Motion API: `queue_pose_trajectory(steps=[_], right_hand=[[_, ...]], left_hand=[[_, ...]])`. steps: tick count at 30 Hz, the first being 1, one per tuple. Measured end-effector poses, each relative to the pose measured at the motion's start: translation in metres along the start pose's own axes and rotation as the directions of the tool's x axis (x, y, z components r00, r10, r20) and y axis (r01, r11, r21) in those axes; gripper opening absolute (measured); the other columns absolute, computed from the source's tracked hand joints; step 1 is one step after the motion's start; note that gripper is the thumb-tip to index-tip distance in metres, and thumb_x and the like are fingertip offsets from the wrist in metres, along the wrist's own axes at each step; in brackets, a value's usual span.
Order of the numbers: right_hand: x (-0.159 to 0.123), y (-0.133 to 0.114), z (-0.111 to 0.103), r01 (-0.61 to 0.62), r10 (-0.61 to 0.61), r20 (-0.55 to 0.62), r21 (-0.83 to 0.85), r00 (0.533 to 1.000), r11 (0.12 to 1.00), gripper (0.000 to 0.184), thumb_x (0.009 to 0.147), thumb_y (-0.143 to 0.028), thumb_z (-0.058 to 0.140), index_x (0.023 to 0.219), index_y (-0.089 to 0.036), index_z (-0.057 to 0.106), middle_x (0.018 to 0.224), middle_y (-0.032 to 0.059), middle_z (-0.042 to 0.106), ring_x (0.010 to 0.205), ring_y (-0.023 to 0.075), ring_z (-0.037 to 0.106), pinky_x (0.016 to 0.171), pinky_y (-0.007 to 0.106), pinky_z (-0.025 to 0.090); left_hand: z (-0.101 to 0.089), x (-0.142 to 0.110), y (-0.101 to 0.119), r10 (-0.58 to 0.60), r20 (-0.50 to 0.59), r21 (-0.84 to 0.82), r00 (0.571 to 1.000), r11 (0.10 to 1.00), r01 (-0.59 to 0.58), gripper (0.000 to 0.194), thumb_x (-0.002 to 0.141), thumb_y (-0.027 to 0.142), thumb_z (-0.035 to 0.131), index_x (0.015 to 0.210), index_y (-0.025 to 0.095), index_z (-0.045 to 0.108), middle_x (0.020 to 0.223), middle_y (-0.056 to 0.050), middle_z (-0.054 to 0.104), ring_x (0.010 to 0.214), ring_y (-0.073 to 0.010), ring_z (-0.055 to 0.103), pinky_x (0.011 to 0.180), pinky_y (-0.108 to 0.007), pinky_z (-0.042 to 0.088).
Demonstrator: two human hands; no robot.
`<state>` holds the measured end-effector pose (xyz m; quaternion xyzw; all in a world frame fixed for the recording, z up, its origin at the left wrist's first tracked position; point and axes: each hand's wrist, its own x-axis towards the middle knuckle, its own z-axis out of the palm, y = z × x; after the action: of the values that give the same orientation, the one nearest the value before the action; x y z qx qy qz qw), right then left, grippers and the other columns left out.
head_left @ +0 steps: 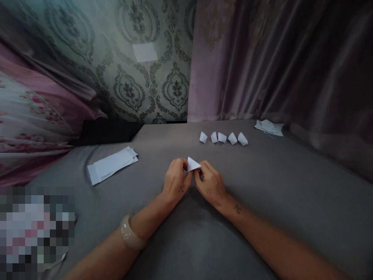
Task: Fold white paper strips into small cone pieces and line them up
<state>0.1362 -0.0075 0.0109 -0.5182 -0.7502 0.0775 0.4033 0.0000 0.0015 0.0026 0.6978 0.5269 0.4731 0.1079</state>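
The left hand (176,177) and the right hand (210,182) together pinch one small folded paper (192,165) between them. From it, five folded pieces (222,137) sit at two o'clock, white strips (113,165) at nine.

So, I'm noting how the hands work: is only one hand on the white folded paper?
No, the left hand and the right hand both grip the white folded paper.
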Motion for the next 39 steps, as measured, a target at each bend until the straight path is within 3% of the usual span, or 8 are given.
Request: queue_pose_trajectory(steps=[6,12,18,22,24,26,30,39], right_hand=[[-0.005,-0.003,-0.001,0.147,-0.151,-0.007,-0.19,0.989,0.971,0.018,0.093,-0.021,0.042,0.085,-0.019,0.057,0.087,0.0083,0.063,0.077,0.0199,0.056,0.072,0.032,0.039],[-0.004,-0.005,0.0,0.148,-0.161,-0.029,-0.254,0.987,0.956,0.019,0.094,-0.023,0.042,0.081,-0.02,0.055,0.081,0.0073,0.062,0.071,0.0189,0.054,0.069,0.032,0.038],[-0.004,-0.002,0.001,0.01,-0.015,-0.039,-0.106,0.999,0.994,0.012,0.09,-0.023,0.045,0.081,-0.02,0.052,0.081,0.0065,0.059,0.07,0.0185,0.053,0.065,0.031,0.038],[0.001,0.006,0.005,-0.067,0.06,0.045,0.172,0.997,0.983,0.006,0.083,-0.019,0.05,0.08,-0.021,0.054,0.08,0.0043,0.059,0.073,0.0171,0.055,0.068,0.031,0.04],[0.007,0.011,0.005,-0.188,0.143,0.137,0.405,0.98,0.895,0.009,0.077,-0.018,0.054,0.085,-0.022,0.057,0.082,0.0031,0.062,0.074,0.0162,0.057,0.068,0.03,0.042],[0.014,0.014,0.003,-0.364,0.272,0.241,0.622,0.931,0.694,0.014,0.074,-0.02,0.057,0.088,-0.022,0.061,0.084,0.0033,0.065,0.077,0.0165,0.059,0.069,0.03,0.043],[0.023,0.015,-0.006,-0.542,0.362,0.421,0.756,0.832,0.367,0.023,0.076,-0.041,0.064,0.087,-0.022,0.071,0.087,0.0044,0.068,0.083,0.0174,0.058,0.07,0.03,0.041],[0.023,0.018,-0.007,-0.548,0.312,0.459,0.768,0.832,0.331,0.022,0.067,-0.042,0.075,0.079,-0.023,0.076,0.081,0.0023,0.068,0.076,0.0145,0.054,0.069,0.029,0.038]], left_hand=[[-0.001,0.002,0.004,0.003,0.081,-0.033,0.997,0.999,-0.001,0.033,0.083,0.017,0.048,0.116,0.015,0.05,0.106,-0.013,0.06,0.095,-0.0225,0.055,0.087,-0.036,0.04],[-0.002,0.007,0.007,-0.111,0.152,-0.329,0.982,0.931,0.156,0.027,0.078,0.01,0.048,0.1,0.018,0.06,0.09,-0.004,0.065,0.083,-0.0173,0.059,0.077,-0.027,0.043],[0.001,0.009,0.001,-0.217,0.151,-0.543,0.965,0.797,0.264,0.023,0.076,0.017,0.055,0.095,0.018,0.066,0.086,-0.002,0.065,0.078,-0.0155,0.057,0.071,-0.024,0.044],[-0.003,0.011,-0.003,-0.201,0.139,-0.5,0.97,0.831,0.244,0.025,0.073,0.013,0.054,0.092,0.019,0.068,0.086,-0.002,0.068,0.079,-0.0158,0.059,0.073,-0.024,0.044],[-0.007,0.012,-0.005,-0.143,0.132,-0.426,0.981,0.885,0.186,0.027,0.075,0.011,0.053,0.094,0.02,0.069,0.089,-0.002,0.069,0.082,-0.0164,0.06,0.076,-0.025,0.044],[-0.009,0.012,-0.005,-0.089,0.141,-0.364,0.986,0.921,0.136,0.028,0.076,0.01,0.052,0.097,0.021,0.068,0.094,-0.003,0.07,0.086,-0.0173,0.062,0.08,-0.026,0.044],[-0.012,0.01,-0.003,-0.062,0.183,-0.362,0.981,0.924,0.126,0.034,0.077,0.009,0.054,0.108,0.022,0.06,0.097,-0.004,0.071,0.091,-0.0182,0.064,0.084,-0.028,0.044],[-0.008,0.011,-0.001,-0.112,0.277,-0.49,0.954,0.838,0.241,0.03,0.081,0.022,0.059,0.11,0.02,0.05,0.086,-0.004,0.071,0.084,-0.0182,0.066,0.079,-0.029,0.046]])
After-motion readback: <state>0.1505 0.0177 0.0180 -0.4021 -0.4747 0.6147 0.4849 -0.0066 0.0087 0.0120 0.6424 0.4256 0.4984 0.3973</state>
